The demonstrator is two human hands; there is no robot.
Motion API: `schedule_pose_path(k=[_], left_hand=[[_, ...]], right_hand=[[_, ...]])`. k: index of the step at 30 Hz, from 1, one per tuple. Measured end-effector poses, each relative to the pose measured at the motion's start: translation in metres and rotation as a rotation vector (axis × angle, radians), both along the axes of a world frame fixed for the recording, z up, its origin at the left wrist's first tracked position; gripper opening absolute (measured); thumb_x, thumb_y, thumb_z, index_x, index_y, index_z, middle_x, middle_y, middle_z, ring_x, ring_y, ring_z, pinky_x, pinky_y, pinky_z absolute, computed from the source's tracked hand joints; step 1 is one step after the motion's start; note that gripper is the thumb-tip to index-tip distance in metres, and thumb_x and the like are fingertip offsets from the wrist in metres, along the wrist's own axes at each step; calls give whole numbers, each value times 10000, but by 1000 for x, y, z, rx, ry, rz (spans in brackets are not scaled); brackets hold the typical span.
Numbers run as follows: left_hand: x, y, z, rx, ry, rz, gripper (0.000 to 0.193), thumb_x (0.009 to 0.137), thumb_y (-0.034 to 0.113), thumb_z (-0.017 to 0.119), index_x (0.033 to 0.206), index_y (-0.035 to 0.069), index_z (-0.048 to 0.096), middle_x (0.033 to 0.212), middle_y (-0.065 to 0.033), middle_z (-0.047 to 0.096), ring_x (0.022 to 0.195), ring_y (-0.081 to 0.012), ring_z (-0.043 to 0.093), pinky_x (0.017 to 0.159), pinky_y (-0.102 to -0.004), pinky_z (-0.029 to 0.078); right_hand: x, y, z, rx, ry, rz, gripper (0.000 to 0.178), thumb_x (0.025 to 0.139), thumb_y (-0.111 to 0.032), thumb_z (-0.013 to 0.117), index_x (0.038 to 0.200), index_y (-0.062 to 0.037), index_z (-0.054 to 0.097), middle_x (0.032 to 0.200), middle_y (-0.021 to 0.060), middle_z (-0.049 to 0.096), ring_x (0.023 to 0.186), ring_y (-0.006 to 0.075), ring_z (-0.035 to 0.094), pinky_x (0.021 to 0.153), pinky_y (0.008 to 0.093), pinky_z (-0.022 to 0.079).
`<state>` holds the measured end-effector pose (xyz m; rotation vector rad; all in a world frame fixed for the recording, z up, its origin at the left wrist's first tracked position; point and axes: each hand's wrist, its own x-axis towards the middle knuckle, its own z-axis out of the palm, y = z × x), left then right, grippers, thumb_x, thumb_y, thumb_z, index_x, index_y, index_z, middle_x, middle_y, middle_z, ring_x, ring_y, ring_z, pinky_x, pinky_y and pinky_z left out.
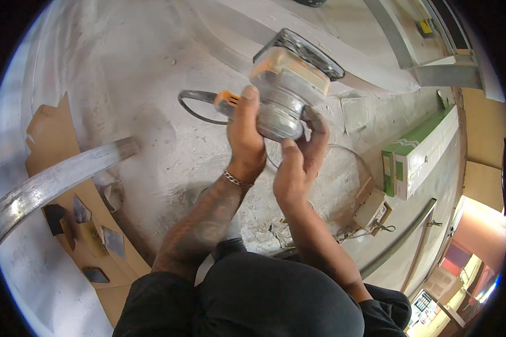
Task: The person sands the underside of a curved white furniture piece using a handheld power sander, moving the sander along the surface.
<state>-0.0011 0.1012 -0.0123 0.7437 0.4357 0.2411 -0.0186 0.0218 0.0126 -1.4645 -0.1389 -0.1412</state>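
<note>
A dusty grey and orange electric sander (281,104) is held up in front of me, tilted, with its flat dark pad facing away from me. My left hand (246,135) grips its side, thumb up along the body next to an orange part where the black cord comes out. With thumb and fingers, my right hand (299,163) holds the sander's rounded grey end. The cord (199,115) loops out to the left of my left hand. Part of the left palm's grip is hidden behind the sander.
At left, a curved metal strip (56,180) crosses torn cardboard (56,135) with several small tools on it. A green and white long box (419,154) lies at right, near a socket box (370,210) with wires. A pale curved frame (320,45) spans the far side above the dusty floor (146,84).
</note>
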Motion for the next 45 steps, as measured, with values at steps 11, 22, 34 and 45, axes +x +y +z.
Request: schedule_pose_path(k=[11, 22, 34, 45], left_hand=[[9, 49, 7, 416, -228, 122, 379, 1008, 338, 445, 1210, 18, 462, 1062, -26, 434, 985, -140, 424, 949, -305, 366], [2, -4, 7, 24, -65, 115, 432, 995, 398, 465, 1204, 24, 522, 1055, -45, 538, 969, -110, 520, 839, -277, 440], [1, -43, 13, -142, -51, -70, 432, 985, 442, 442, 1122, 43, 539, 1037, -35, 553, 967, -122, 538, 830, -293, 451], [-1, -79, 21, -235, -63, -173, 581, 910, 184, 660, 1325, -17, 306, 1103, -125, 582, 952, -147, 604, 789, -274, 530]], right_hand=[[7, 42, -9, 33, 19, 111, 609, 828, 10, 604, 1354, 35, 299, 1257, 153, 336, 1155, 270, 478, 926, 354, 466], [1, 0, 5, 47, 42, 44, 561, 839, 28, 464, 1366, 40, 270, 1251, 207, 440, 1162, 241, 477, 995, 363, 394], [2, -29, -3, 175, 82, -124, 598, 770, -14, 407, 1357, 74, 331, 1324, 191, 422, 1226, 270, 445, 1065, 394, 340], [11, -59, -7, 257, 101, -276, 603, 769, -163, 386, 1337, 40, 378, 1317, 195, 433, 1231, 316, 452, 1052, 438, 373]])
